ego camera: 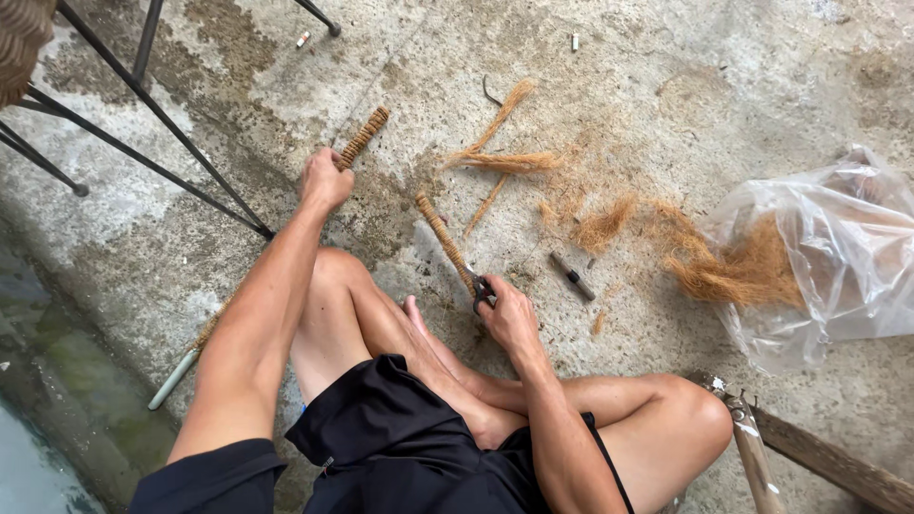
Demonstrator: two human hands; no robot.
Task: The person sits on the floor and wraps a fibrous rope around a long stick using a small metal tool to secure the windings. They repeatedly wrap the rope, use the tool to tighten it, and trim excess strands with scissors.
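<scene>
Left hand (326, 181) is closed tight round a fibre-wrapped stick (362, 138), whose rope-wound end juts up and away beyond the fingers. Right hand (509, 314) is curled shut on a pair of scissors (481, 288), their tip touching a second wrapped stick (446, 243) that lies on the concrete floor (666, 86) just ahead of those fingers. Well off to the right sits a crumpled clear plastic bag (838, 257) spilling brown coir fibre (733, 271). Left arm stretched out straight, right arm bent, person seated cross-legged.
</scene>
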